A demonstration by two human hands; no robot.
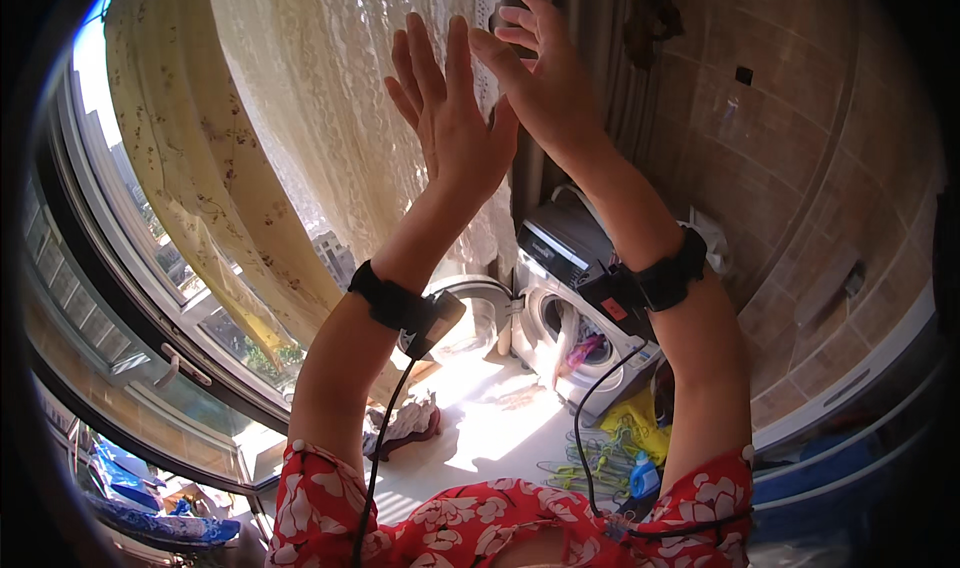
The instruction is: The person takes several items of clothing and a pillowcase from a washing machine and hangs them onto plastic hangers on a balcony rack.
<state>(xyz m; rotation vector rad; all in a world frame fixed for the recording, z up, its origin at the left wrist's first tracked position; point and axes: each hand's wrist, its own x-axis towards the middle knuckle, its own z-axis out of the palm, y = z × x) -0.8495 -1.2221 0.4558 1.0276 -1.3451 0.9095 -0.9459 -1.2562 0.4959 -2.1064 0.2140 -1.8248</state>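
My left hand [466, 129] is raised in front of a white lace curtain [330, 65], fingers spread and nothing in it. Beside it on the right, my right hand [559, 84] is raised too, empty, with its fingers apart and its thumb near the left fingertips. Whether either hand touches the lace is unclear. Below them stands a front-loading washing machine [536, 290] with its round door [469, 316] swung wide. Pale and pink laundry [585, 350] hangs in the drum opening.
A yellow floral curtain [187, 155] hangs along the window at left, above a window handle [172, 365]. Green wire hangers [592, 463], a yellow bag [641, 425] and a blue bottle [643, 476] lie low at right. Crumpled cloth [405, 425] rests on the floor. Cables run from both forearm straps.
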